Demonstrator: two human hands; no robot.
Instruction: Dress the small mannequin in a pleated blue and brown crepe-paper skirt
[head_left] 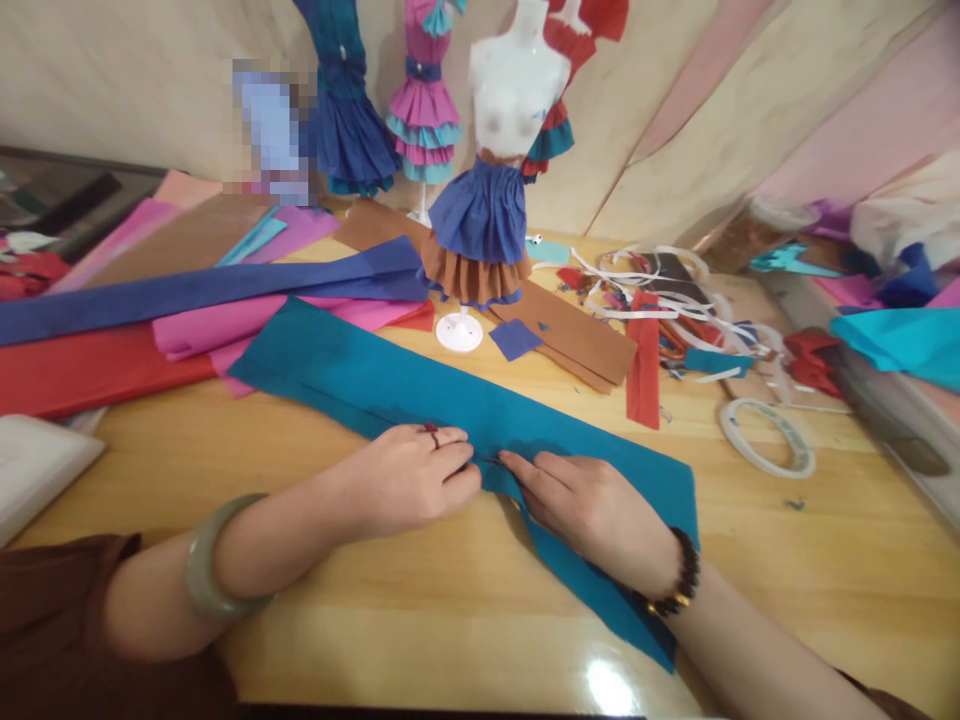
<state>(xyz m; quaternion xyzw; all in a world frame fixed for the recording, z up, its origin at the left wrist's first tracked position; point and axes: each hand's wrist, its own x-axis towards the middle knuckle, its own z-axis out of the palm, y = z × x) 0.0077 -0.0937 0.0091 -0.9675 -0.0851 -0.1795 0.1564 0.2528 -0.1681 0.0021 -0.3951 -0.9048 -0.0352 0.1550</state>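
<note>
A long, folded sheet of teal crepe paper (pixel 420 370) lies slantwise across the table in front of me. My left hand (pixel 420 475) is closed on its near edge, fingers curled and pressed together. Just to the right, my right hand (pixel 577 500) is closed over the same edge, its index finger pointing left. A thin dark tip shows at that fingertip; the rest is hidden, so I cannot tell what it is. Below the right hand a teal strip (pixel 592 585) angles away from the main sheet, with a gap between them.
Behind the sheet stands a white mannequin (pixel 517 75) in a blue and brown ruffled skirt. Other dressed mannequins line the wall. Blue paper (pixel 187 290) and red paper (pixel 97 370) lie left. At right are a tape roll (pixel 766 438), a red strip (pixel 643 370) and tangled white strips.
</note>
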